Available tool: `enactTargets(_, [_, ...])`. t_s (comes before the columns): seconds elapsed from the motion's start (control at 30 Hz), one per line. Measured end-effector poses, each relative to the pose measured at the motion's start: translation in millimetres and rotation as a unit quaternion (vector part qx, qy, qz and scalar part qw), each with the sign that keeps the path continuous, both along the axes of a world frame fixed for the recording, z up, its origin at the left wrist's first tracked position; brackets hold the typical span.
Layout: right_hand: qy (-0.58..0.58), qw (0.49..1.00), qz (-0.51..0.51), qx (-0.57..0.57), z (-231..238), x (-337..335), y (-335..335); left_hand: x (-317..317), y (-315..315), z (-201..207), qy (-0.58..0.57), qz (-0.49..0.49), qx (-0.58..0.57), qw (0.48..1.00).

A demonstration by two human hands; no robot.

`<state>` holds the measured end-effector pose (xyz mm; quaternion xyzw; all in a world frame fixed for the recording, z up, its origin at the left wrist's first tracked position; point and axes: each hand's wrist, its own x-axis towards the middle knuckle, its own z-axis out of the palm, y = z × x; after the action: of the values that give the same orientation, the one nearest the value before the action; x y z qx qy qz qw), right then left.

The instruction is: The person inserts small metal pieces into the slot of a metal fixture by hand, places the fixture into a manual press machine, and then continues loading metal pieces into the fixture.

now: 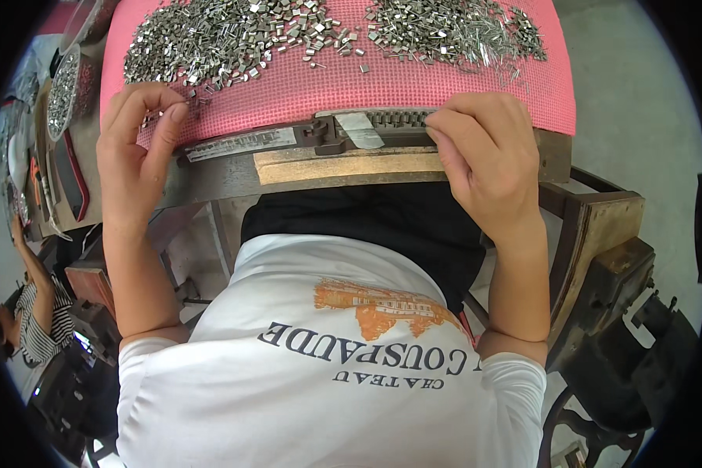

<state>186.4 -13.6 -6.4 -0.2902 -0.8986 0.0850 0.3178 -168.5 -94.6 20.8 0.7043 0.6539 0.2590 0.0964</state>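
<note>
A long dark metal strip fixture [331, 134] with a row of small teeth [398, 118] lies along the near edge of the table. My right hand [491, 148] is closed at the right end of that row, its bent fingertips touching or just over the teeth. Whatever it pinches is too small or hidden to name. Off the fixture's left end, my left hand [142, 129] is closed, with thumb and forefinger tips close together beside a few small dark metal bits [198, 97]. Anything between those tips cannot be made out.
Heaps of small metal pieces [210, 47] and thin pins [487, 47] cover a pink mesh mat [351, 92]. A tan strip [351, 167] lines the near edge. At left stands a clear container [64, 93] of metal bits. Another person [39, 312] sits at far left; black machinery [612, 343] stands at right.
</note>
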Motion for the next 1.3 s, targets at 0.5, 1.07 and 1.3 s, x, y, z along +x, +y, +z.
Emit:
enactTargets(0.5, [0.047, 0.994, -0.048, -0.086, 3, -1, -3, 123, 34, -16, -0.051, -0.197, 0.093, 0.975])
enactTargets(1.07, [0.097, 0.987, -0.031, -0.12, -2, 2, 2, 149, 40, -33, 0.076, -0.159, 0.178, 0.968])
enactTargets(1.3, [0.103, 0.987, -0.023, -0.119, -2, 2, 4, 145, 39, -30, 0.016, -0.159, 0.117, 0.98])
